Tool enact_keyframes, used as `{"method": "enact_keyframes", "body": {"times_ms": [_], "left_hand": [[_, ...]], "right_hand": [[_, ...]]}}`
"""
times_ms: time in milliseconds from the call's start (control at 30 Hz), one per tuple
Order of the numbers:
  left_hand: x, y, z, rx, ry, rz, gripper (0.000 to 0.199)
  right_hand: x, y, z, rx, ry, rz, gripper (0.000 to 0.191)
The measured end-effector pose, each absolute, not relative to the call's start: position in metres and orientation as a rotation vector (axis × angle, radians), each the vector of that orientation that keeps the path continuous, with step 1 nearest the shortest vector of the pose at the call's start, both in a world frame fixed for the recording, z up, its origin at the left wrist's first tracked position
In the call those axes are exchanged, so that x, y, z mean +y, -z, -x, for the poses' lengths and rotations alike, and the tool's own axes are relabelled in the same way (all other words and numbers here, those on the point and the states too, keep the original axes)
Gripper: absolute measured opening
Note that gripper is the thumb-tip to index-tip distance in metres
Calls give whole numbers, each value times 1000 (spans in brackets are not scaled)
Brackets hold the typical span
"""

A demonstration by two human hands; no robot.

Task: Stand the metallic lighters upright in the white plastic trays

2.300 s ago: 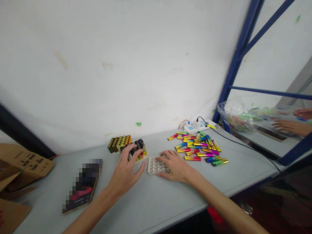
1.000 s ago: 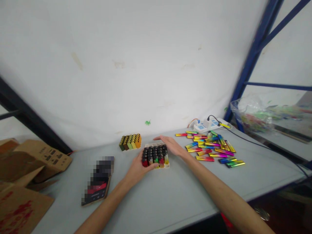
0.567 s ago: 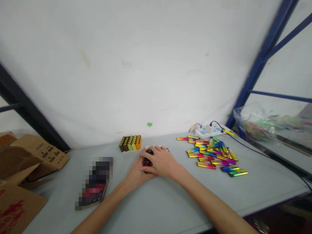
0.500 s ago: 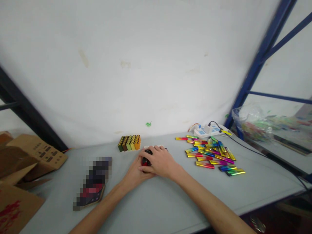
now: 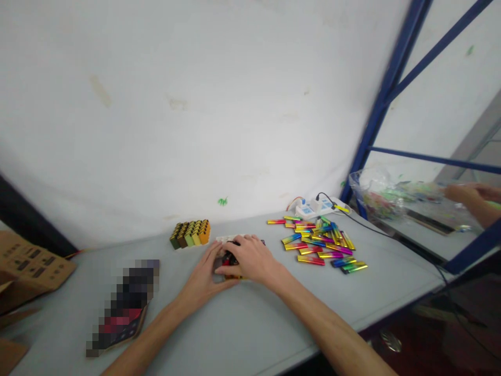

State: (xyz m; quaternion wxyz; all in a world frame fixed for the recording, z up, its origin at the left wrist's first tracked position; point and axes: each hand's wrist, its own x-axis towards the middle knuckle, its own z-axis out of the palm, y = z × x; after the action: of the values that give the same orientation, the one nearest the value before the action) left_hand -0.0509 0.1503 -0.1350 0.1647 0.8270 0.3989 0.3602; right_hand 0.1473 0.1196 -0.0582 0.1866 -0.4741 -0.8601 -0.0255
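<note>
A bunch of lighters [image 5: 230, 258] with dark tops and some red and gold sides stands mid-table, largely hidden by my hands. My left hand [image 5: 204, 272] curves round its left and near side, fingers against it. From the right, my right hand [image 5: 252, 259] wraps over the same bunch, thumb across the front. Just behind, the edge of a white tray [image 5: 225, 238] shows. To the left, a block of upright lighters [image 5: 190, 233], dark green to orange, stands in rows. Shiny multicoloured lighters [image 5: 317, 243] lie loose in a pile on the right.
A power strip [image 5: 319, 207] with a black cable lies against the wall. A pixelated flat object [image 5: 125, 308] is at front left, beside cardboard boxes [image 5: 33, 263]. Past the blue frame [image 5: 378, 115], another person's hand [image 5: 469, 196] is near plastic bags [image 5: 379, 198].
The view has turned to the right, so things sit further left. My hands have parted slightly round the lighters, showing more of them and the white tray. Another person's hand has appeared at right.
</note>
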Motion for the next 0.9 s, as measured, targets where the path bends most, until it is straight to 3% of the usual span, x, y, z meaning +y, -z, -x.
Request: {"method": "enact_keyframes", "body": {"times_ms": [233,567,733,900], "left_hand": [[150,136,58,1173,-894,-2477,88],[136,116,45,1180,-973,-2496,56],[122,112,7,1047,-916,-2284,49],[127,113,-60,829,-921,-1883,64]], "right_hand": [[123,46,-194,-2336,-73,1548,67],[139,46,-238,-2082,-149,1793,66],[142,45,-254,-1945,-137,1842,61],[147,45,-272,-1798,-185,1949,63]]}}
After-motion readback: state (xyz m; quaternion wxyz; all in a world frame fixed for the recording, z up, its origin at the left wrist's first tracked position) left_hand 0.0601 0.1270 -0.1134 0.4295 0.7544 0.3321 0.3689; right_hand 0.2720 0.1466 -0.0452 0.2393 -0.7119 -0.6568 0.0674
